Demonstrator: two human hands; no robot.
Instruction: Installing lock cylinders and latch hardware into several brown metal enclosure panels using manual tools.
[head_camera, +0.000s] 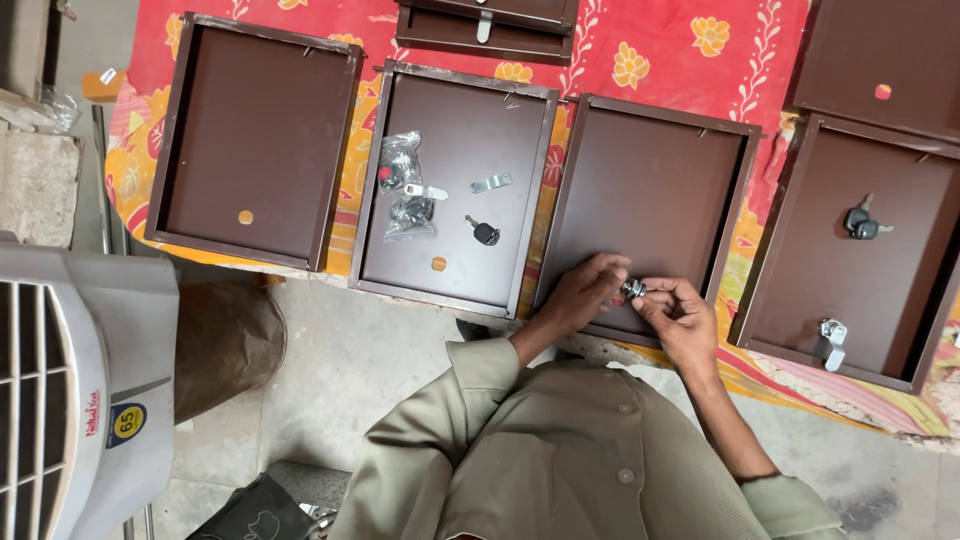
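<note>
Both my hands meet over the near edge of a brown metal door panel (650, 180) lying on a red flowered cloth. My left hand (585, 290) and my right hand (675, 312) pinch a small silver cam lock (633, 289) between their fingertips, right at the panel's lock hole. The panel to the left (455, 130) carries a clear bag of lock parts (398, 165), a loose cam lock (412, 208), two flat metal cams (490, 183) and a black-headed key (483, 232).
A further empty panel (250, 130) lies far left. The right panel (860, 270) has a fitted lock (832, 340) and keys (860, 222). More panels lie at the back (485, 25). A white air cooler (80, 390) stands at lower left on the floor.
</note>
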